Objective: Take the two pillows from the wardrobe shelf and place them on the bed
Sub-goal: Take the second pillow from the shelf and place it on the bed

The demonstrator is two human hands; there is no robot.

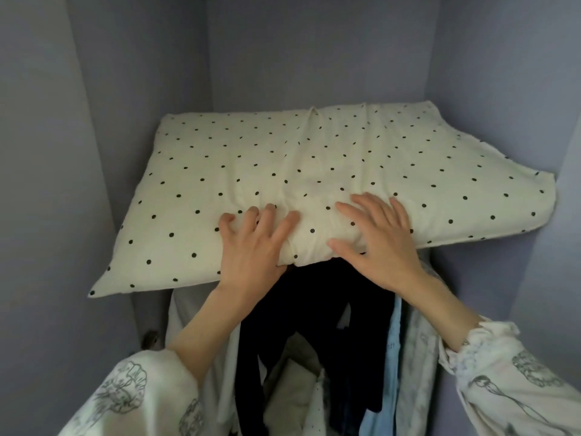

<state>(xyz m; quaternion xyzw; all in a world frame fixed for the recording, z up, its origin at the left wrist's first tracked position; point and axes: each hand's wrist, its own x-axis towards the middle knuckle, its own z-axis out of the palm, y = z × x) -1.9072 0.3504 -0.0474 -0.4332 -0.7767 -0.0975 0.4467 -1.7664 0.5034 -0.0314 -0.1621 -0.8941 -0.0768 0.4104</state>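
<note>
A cream pillow with black dots (314, 171) lies flat on the wardrobe's upper shelf and fills it from wall to wall, its front edge overhanging. My left hand (251, 243) is on the pillow's front edge left of centre, fingers curled down into the fabric, thumb under the edge. My right hand (377, 234) lies on top of the front edge right of centre, fingers spread and nearly straight. Only one pillow shows; whether another lies beneath it is hidden. The shelf itself is covered.
Grey-lilac wardrobe walls (47, 152) close in on the left, right and back. Below the shelf hang clothes: a black garment (308, 325) in the middle, a light blue one (390, 372) to its right, white ones to the left.
</note>
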